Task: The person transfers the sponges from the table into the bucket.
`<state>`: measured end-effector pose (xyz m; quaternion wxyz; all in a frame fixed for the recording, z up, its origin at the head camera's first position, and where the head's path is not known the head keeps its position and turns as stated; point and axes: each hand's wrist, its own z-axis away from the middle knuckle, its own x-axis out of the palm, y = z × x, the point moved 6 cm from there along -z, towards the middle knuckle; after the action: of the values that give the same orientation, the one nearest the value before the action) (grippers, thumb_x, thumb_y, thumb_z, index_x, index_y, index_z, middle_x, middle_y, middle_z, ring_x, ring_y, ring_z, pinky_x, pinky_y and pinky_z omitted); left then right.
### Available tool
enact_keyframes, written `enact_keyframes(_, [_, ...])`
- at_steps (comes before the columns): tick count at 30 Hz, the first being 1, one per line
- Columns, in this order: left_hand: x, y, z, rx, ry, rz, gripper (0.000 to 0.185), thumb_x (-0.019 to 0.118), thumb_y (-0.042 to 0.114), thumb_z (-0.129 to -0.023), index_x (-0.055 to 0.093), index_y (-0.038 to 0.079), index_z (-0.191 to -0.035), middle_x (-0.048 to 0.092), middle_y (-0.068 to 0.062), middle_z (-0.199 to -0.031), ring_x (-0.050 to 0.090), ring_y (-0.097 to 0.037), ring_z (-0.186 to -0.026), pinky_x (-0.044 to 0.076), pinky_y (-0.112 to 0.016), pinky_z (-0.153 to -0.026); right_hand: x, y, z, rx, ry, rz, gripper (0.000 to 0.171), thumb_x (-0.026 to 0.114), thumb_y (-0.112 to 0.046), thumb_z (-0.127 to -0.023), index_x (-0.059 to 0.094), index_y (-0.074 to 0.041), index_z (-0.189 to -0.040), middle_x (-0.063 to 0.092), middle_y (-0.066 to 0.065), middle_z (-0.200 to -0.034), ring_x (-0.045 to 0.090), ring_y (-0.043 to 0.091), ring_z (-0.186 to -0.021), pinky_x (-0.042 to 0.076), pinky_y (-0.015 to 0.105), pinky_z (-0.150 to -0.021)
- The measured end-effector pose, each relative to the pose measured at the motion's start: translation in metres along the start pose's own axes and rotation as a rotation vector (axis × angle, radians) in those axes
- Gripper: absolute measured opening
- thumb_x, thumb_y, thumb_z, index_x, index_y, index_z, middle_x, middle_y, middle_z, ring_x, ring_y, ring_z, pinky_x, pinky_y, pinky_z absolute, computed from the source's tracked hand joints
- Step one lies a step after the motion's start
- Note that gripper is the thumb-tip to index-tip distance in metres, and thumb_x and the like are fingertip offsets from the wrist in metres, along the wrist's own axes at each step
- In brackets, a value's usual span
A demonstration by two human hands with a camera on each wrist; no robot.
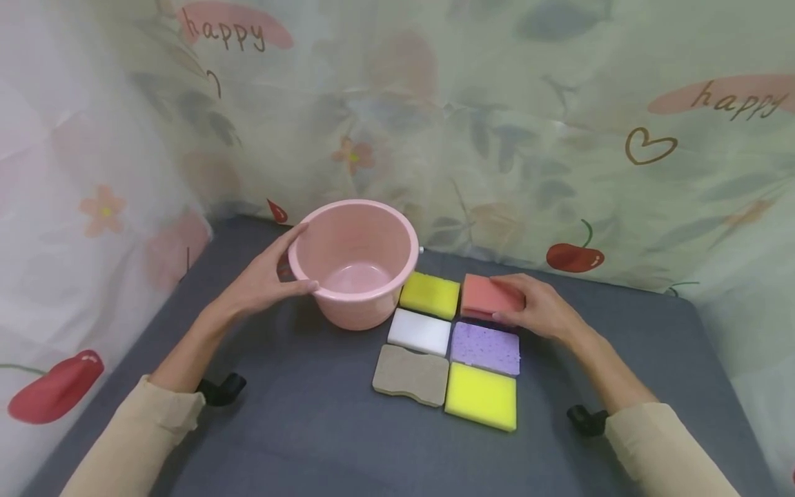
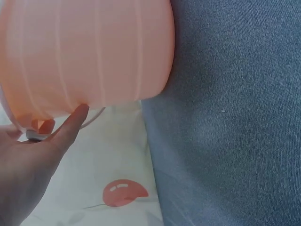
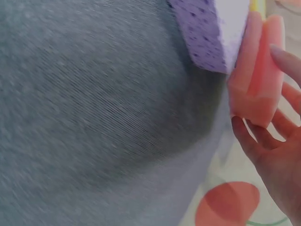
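A pink bucket (image 1: pixel 357 312) stands upright on the grey cloth, and I see into it from above. My left hand (image 1: pixel 267 273) holds its left side near the rim; in the left wrist view a finger of the left hand (image 2: pixel 35 160) touches the ribbed outer wall. My right hand (image 1: pixel 537 304) grips a pink sponge (image 1: pixel 487 295) by its right end. In the right wrist view the pink sponge (image 3: pixel 256 84) sits between thumb and fingers, next to a purple sponge (image 3: pixel 207 35).
Beside the pink sponge lie an olive-yellow sponge (image 1: pixel 430 295), a white sponge (image 1: pixel 419 333), a grey wavy-edged sponge (image 1: pixel 410 375) and a bright yellow sponge (image 1: pixel 481 395). A patterned curtain (image 1: pixel 472 138) hangs behind the grey-covered table (image 1: pixel 279 428).
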<state>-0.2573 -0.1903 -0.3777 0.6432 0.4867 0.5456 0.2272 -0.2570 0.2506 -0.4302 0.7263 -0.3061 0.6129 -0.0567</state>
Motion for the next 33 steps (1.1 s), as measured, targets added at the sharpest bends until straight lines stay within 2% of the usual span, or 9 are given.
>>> enact_keyframes(5, [0.0,0.0,-0.002,-0.008,0.0,0.039,0.1,0.081,0.018,-0.084,0.016,0.023,-0.16,0.02,-0.006,-0.163,0.037,-0.029,-0.141,0.042,-0.042,-0.106,-0.018,-0.005,0.0,-0.006,0.029,0.017,0.073,0.081,-0.035,-0.084,0.051,-0.012,-0.145,0.053,0.016,-0.14,0.049,0.032,-0.121,0.043,0.055,-0.099])
enact_keyframes(15, [-0.001,0.003,0.0,-0.019,-0.004,0.022,0.101,0.08,0.02,-0.085,0.014,0.024,-0.161,0.018,-0.008,-0.163,0.036,-0.03,-0.141,0.041,-0.044,-0.107,-0.046,-0.023,0.006,0.009,0.058,0.022,0.072,0.08,-0.04,-0.084,0.053,-0.013,-0.145,0.056,0.012,-0.136,0.051,0.027,-0.11,0.046,0.048,-0.088])
enact_keyframes(21, [-0.001,0.004,0.0,-0.007,-0.021,0.031,0.102,0.08,0.018,-0.085,0.011,0.022,-0.161,0.016,-0.01,-0.163,0.036,-0.031,-0.141,0.043,-0.032,-0.105,-0.063,-0.041,0.01,0.011,0.083,0.039,0.073,0.078,-0.046,-0.084,0.053,-0.013,-0.145,0.059,0.012,-0.132,0.052,0.026,-0.105,0.047,0.045,-0.082])
enact_keyframes(26, [0.0,0.002,0.0,0.005,-0.027,0.069,0.103,0.08,0.014,-0.085,0.009,0.018,-0.161,0.015,-0.01,-0.164,0.036,-0.033,-0.14,0.046,-0.017,-0.095,-0.071,-0.058,0.009,-0.036,0.094,0.04,0.074,0.077,-0.049,-0.084,0.054,-0.014,-0.144,0.059,0.012,-0.134,0.053,0.026,-0.107,0.048,0.046,-0.084])
enact_keyframes(33, [-0.002,0.003,0.003,-0.004,-0.032,0.062,0.105,0.08,0.015,-0.085,0.007,0.015,-0.16,0.011,-0.01,-0.165,0.034,-0.033,-0.142,0.045,-0.017,-0.095,-0.079,-0.081,0.006,-0.082,0.092,0.03,0.071,0.076,-0.047,-0.085,0.052,-0.016,-0.145,0.057,0.01,-0.135,0.053,0.026,-0.107,0.048,0.044,-0.081])
